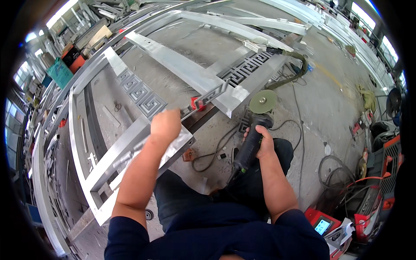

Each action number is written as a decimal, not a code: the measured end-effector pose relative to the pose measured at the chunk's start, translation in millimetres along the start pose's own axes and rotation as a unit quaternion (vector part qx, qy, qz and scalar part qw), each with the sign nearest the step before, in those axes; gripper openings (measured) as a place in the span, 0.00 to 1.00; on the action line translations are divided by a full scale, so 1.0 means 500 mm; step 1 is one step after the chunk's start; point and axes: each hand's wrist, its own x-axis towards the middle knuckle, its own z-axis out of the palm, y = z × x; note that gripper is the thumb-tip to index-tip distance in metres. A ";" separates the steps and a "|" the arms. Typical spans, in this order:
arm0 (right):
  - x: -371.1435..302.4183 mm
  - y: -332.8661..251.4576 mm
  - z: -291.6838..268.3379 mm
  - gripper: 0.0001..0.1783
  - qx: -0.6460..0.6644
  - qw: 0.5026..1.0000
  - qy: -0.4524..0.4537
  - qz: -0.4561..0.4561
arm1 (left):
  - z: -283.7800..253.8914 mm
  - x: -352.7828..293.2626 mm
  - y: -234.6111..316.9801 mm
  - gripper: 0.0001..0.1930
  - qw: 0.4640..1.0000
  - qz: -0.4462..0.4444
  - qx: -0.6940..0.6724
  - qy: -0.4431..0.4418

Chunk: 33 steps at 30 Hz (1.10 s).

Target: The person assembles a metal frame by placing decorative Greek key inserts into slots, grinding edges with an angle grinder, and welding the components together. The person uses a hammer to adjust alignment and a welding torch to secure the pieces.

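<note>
My right hand [265,144] is wrapped round the body of a black angle grinder [248,151], held upright over my lap. A round green disc [257,105] is fitted at the grinder's top end. My left hand [166,125] is closed in a fist on the near end of a narrow grey metal fretwork strip [213,93], which points away to the right above the frame. Beside that fist lies a silver metal frame [130,138] with a Greek-key panel [141,93] set in it. Farther right, another Greek-key panel [247,67] sits in a second frame section [173,60].
A dark beam [203,118] supports the frames, with a red object [197,104] near it. Black cables [300,130] run over the concrete floor. To the right stand a red machine with a lit screen [322,226] and a tool case [385,173]. A green bag [60,73] stands far left.
</note>
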 end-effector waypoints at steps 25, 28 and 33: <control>-0.086 -0.365 0.294 0.29 -0.889 0.358 0.148 -0.243 | -0.029 0.146 0.035 0.21 0.992 0.071 -0.070 -0.079; -0.057 -0.330 0.335 0.28 -0.913 0.312 0.110 -0.241 | 0.010 0.167 0.035 0.20 0.990 0.057 -0.116 -0.058; -0.042 -0.284 0.377 0.28 -0.936 0.271 0.077 -0.211 | 0.009 0.165 0.036 0.17 0.989 0.062 -0.123 -0.049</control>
